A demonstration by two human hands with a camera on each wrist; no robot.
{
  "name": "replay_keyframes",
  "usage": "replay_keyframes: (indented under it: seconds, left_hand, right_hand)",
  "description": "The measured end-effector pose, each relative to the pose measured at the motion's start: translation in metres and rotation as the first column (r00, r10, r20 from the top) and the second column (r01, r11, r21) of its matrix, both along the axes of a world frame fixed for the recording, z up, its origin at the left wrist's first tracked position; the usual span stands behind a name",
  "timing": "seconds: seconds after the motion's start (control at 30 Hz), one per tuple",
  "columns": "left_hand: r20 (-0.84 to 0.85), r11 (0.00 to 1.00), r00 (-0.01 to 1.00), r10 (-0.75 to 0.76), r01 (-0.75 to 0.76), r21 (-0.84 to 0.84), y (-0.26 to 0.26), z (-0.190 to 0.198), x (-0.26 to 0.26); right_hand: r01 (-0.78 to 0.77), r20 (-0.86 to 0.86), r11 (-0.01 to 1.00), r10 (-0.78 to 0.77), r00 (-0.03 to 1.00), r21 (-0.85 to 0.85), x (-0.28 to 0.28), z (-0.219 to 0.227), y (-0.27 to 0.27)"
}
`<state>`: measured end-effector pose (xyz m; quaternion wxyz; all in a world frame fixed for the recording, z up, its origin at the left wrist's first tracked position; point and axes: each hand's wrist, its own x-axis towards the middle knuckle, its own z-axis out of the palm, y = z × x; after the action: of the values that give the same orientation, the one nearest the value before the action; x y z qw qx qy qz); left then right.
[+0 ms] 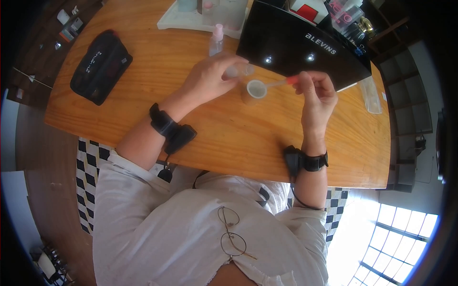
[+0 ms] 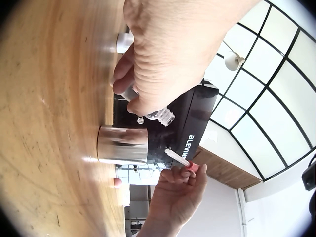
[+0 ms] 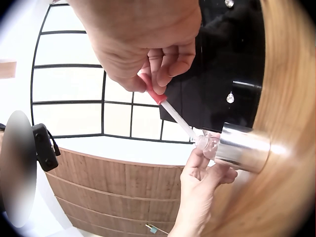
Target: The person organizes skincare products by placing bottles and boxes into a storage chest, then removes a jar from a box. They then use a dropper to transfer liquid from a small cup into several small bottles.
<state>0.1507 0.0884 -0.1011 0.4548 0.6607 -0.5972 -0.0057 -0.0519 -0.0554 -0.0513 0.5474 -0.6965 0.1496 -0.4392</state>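
Observation:
My left hand (image 1: 205, 81) holds a small clear bottle (image 2: 165, 117), its threaded neck uncapped and tilted toward the right hand. Between thumb and fingers of my right hand (image 1: 318, 95), a dropper (image 3: 173, 114) is pinched at its red end. Its clear tube slants toward the bottle and cup. A shiny metal cup (image 2: 123, 144) stands upright on the wooden table, between the two hands and nearer the left one. In the head view the dropper's tip reaches the far side of the cup's rim. The left fingers hide most of the bottle's body.
Behind the hands stands a black box (image 1: 291, 47) lettered BLEVINS, with items on top. A pink-capped spray bottle (image 1: 216, 40) and a white tray (image 1: 179, 21) are at the back. At left lies a black case (image 1: 101, 66); at right, a clear plastic pouch (image 1: 370, 95).

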Motion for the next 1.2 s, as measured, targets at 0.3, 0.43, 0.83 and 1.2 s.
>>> replay_keyframes:
  seconds: [0.3,0.43,0.83,1.2]
  left_hand:
    - [0.058,1.000,0.998,0.017,-0.018,0.025,0.001,0.002,-0.002]
    - [0.073,1.000,0.997,0.010,-0.010,0.005,0.000,0.000,-0.002]
    - [0.109,1.000,0.994,0.005,-0.008,0.020,0.001,0.004,-0.004]
    - [0.102,1.000,0.995,0.000,-0.003,0.029,0.001,0.003,-0.004]
  right_hand:
    - [0.047,0.043,0.999,-0.046,0.998,-0.002,0.001,-0.006,0.000]
    - [0.044,0.062,0.999,-0.044,0.997,0.004,0.002,-0.008,0.001]
    - [0.023,0.073,0.999,-0.020,0.997,-0.032,0.006,-0.010,0.004]
    - [0.026,0.000,0.993,-0.026,1.000,-0.116,0.007,-0.006,0.011]
